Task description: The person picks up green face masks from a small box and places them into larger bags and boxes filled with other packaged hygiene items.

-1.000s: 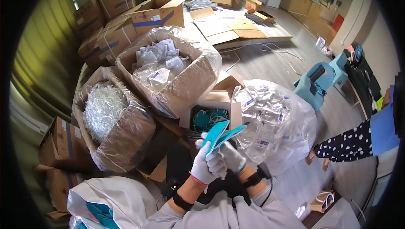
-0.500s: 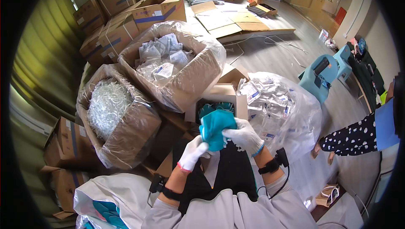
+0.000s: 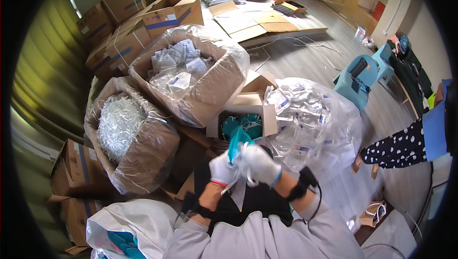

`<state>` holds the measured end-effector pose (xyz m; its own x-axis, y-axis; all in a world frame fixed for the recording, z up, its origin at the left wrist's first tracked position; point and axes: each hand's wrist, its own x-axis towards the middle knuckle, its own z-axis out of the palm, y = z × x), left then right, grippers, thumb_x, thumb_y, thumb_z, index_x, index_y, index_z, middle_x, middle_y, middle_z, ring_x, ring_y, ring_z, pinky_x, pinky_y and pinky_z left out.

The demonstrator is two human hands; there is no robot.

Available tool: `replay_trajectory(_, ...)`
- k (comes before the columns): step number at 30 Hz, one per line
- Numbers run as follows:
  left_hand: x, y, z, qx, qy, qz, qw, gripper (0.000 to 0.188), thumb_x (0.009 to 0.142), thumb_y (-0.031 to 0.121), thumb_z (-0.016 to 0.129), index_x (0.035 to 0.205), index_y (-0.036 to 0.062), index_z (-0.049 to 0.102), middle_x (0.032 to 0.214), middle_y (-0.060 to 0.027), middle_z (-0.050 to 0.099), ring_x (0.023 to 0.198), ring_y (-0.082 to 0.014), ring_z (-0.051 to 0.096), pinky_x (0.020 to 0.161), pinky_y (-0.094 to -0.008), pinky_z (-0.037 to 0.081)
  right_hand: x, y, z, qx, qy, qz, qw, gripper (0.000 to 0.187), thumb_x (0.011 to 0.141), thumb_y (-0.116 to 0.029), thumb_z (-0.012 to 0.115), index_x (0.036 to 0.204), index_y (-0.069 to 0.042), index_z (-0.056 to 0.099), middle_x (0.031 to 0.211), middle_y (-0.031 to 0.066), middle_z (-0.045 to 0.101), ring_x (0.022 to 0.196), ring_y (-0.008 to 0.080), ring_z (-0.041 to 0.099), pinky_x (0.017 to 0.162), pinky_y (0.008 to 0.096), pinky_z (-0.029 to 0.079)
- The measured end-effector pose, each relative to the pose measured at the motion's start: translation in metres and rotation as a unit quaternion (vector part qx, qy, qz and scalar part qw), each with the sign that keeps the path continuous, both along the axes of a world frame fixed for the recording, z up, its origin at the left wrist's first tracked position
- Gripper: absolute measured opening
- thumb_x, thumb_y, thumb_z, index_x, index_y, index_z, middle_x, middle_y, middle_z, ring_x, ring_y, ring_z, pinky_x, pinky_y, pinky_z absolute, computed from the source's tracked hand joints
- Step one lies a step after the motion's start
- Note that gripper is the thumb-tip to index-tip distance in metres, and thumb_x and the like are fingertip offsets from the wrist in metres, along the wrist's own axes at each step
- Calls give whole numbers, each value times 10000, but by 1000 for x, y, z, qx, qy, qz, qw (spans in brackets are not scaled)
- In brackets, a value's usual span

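A teal cup-shaped face mask [image 3: 234, 145] is held in front of my lap, turned edge-on. My left hand [image 3: 221, 168], in a white glove with a red cuff edge, grips its lower left side. Close against it, my right hand [image 3: 261, 164], gloved in white with a blue cuff edge, is closed around thin white straps. Motion smears its fingers, and some strap strands hang between both hands. Just beyond the hands stands an open cardboard box [image 3: 270, 119] holding more teal masks [image 3: 250, 124] with white straps.
Left of me, a plastic-lined carton holds white elastic strands [image 3: 121, 128]; another holds white packets [image 3: 183, 63]. A clear bag of packets [image 3: 305, 120] lies right of the mask box. A white sack [image 3: 157, 218] with teal pieces sits lower left. Someone in dotted trousers [image 3: 396, 149] stands at right.
The mask has turned from facing broadside to edge-on. My right hand has moved inward from the mask's right edge to the straps, close to my left hand. The view has shifted slightly.
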<state>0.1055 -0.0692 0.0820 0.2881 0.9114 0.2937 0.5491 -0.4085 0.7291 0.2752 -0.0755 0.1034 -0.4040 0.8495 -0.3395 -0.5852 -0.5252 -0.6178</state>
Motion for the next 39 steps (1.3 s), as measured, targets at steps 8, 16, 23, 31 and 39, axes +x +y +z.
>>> replay_trajectory(8,20,-78,38,-202,-357,-4,912,213,985,59,548,1178,6,620,1029,-103,696,910,-192,686,794,-314,541,249,68,-123,-5,-103,-450,887,162,1021,-217,460,1025,-152,609,699,-31,480,516,80,431,409,259,355)
replay_trajectory(16,-71,-60,34,-372,-539,167,737,160,1003,235,604,1115,121,589,860,4,593,618,-64,494,486,-219,352,206,0,-133,-89,-171,-315,930,267,1062,-383,404,992,-174,554,617,-40,464,432,106,418,364,266,349)
replay_trajectory(23,-181,-90,69,-2,-638,391,664,209,977,323,621,919,126,582,707,-17,547,466,-95,442,414,-225,290,113,-13,-143,-210,-228,-289,906,269,1027,-441,516,928,-191,523,575,-81,363,379,79,307,338,246,238)
replay_trajectory(31,-321,-138,63,93,-790,450,406,328,960,413,651,1042,97,625,733,10,539,545,-91,403,511,-268,314,96,14,-124,-135,16,-150,979,395,1063,-362,414,686,-245,405,528,-81,297,362,76,257,316,264,223)
replay_trajectory(39,-155,-82,16,-303,-618,291,665,277,940,194,623,1141,4,612,733,1,560,577,-82,492,495,-212,383,27,31,20,2,-1,-95,996,248,1059,-314,467,986,-105,580,580,-54,449,383,74,394,351,260,366)
